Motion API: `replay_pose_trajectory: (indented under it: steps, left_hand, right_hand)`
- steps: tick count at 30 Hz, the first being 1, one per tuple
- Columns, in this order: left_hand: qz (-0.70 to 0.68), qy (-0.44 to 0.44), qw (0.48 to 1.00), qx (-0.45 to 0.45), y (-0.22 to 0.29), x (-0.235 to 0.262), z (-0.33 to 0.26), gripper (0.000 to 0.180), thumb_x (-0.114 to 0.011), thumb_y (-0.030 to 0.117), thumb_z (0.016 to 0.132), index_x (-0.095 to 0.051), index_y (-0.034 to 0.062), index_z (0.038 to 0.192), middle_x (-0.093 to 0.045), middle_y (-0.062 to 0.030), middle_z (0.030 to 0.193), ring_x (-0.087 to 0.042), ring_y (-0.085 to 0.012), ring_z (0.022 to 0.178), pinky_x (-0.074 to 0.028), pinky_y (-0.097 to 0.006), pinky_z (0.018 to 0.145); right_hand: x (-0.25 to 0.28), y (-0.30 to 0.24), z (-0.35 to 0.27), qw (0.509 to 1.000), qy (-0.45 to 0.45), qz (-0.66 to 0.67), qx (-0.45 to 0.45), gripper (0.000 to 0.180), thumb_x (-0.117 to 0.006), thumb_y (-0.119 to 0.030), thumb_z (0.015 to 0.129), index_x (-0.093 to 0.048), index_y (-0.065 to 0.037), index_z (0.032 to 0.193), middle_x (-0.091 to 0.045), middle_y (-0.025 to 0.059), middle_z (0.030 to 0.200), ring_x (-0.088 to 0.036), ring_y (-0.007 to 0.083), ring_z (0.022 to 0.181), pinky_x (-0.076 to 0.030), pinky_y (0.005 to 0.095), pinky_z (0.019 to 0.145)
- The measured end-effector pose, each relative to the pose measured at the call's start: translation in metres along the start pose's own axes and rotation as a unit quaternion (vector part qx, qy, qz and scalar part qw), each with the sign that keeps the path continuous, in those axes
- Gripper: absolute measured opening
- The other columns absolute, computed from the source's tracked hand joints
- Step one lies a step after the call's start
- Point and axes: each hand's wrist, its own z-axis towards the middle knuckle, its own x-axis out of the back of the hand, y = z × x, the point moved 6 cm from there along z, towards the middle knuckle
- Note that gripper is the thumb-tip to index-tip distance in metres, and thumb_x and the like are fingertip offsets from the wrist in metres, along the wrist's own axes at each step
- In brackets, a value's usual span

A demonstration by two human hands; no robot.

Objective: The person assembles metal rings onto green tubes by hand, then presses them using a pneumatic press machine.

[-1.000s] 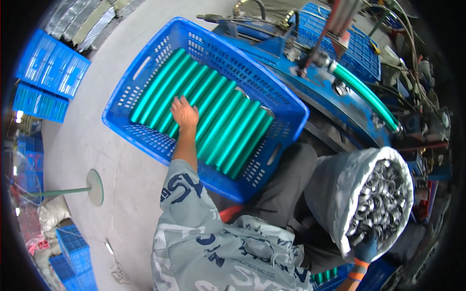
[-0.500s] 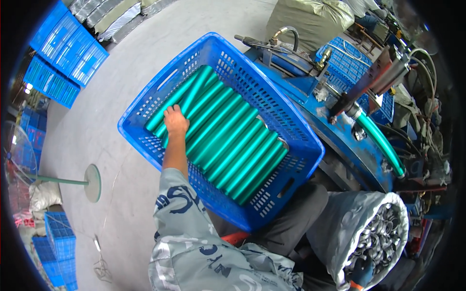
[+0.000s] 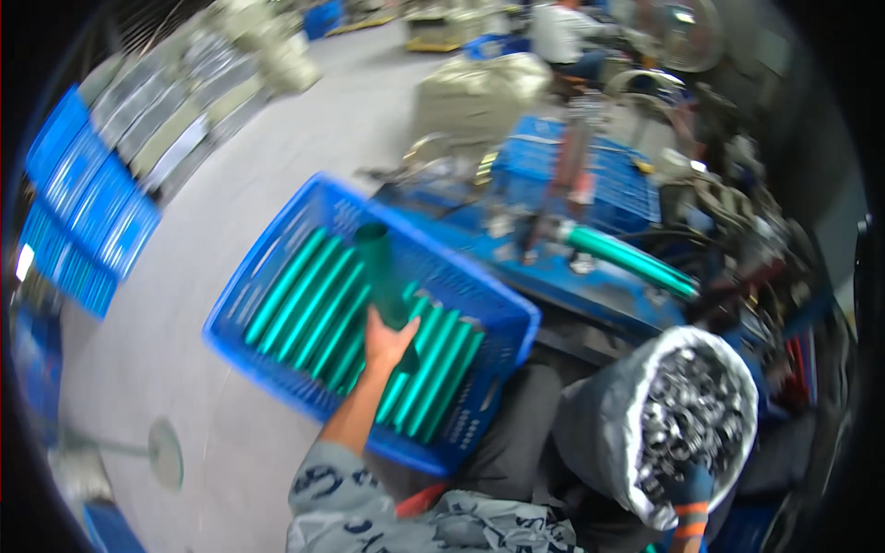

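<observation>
The left hand (image 3: pixel 385 339) is closed around a green tube (image 3: pixel 383 276), lifted on end above the blue crate (image 3: pixel 277 267) of tubes. Keep the grip low and firm (the picture is blurred). The right hand (image 3: pixel 687 493), gloved, rests in the sack (image 3: pixel 599 433) of metal rings; I cannot tell its grip.

Even indoor daylight, strong motion blur throughout, fisheye bending, dark vignette at the rim

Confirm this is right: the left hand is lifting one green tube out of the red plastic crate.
Not quite: the crate is blue, not red. The head view shows the left hand gripping one green tube, raised above the other tubes lying in the blue plastic crate.
</observation>
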Motion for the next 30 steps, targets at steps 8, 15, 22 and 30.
replay_pose_trajectory:
  steps: [8,15,22,30]
  left_hand:
    - [0.025,-0.295,0.933,-0.203,0.266,-0.152,-0.121,0.071,-0.093,0.020,0.084,-0.064,0.0037,0.147,-0.079,-0.0224,0.128,-0.078,-0.0377,0.119,-0.061,-0.048,0.104]
    - [0.101,-0.433,0.833,-0.328,0.400,-0.175,-0.221,0.065,-0.090,0.017,0.079,-0.070,0.0091,0.141,-0.081,-0.0199,0.126,-0.081,-0.0411,0.114,-0.065,-0.049,0.098]
    - [0.116,-0.509,0.736,-0.431,0.441,-0.194,-0.261,0.065,-0.085,0.014,0.076,-0.074,0.0134,0.141,-0.079,-0.0123,0.111,-0.079,-0.0402,0.099,-0.064,-0.049,0.087]
    - [0.120,-0.497,0.752,-0.417,0.443,-0.185,-0.259,0.066,-0.084,0.013,0.075,-0.075,0.0138,0.141,-0.078,-0.0117,0.109,-0.078,-0.0394,0.099,-0.063,-0.047,0.085]
  right_hand:
    - [0.054,0.031,-0.072,0.976,0.033,0.208,-0.051,0.042,-0.093,-0.040,0.092,-0.085,-0.003,0.110,-0.081,0.0092,0.099,-0.072,0.0263,0.077,-0.056,0.0434,0.074]
    - [0.003,-0.018,-0.033,0.416,0.051,0.903,-0.094,0.057,-0.084,-0.033,0.107,-0.066,-0.009,0.156,-0.078,0.0100,0.139,-0.076,0.0314,0.130,-0.064,0.0477,0.103]
    - [0.033,-0.017,-0.048,0.497,0.115,0.856,-0.077,0.050,-0.077,-0.002,0.099,-0.065,-0.007,0.146,-0.073,0.0129,0.151,-0.076,0.0240,0.130,-0.070,0.0453,0.102]
    - [0.044,-0.024,-0.053,0.740,0.106,0.662,-0.044,0.095,-0.096,0.009,0.078,-0.054,0.001,0.163,-0.068,0.0123,0.151,-0.067,0.0231,0.140,-0.054,0.0421,0.122]
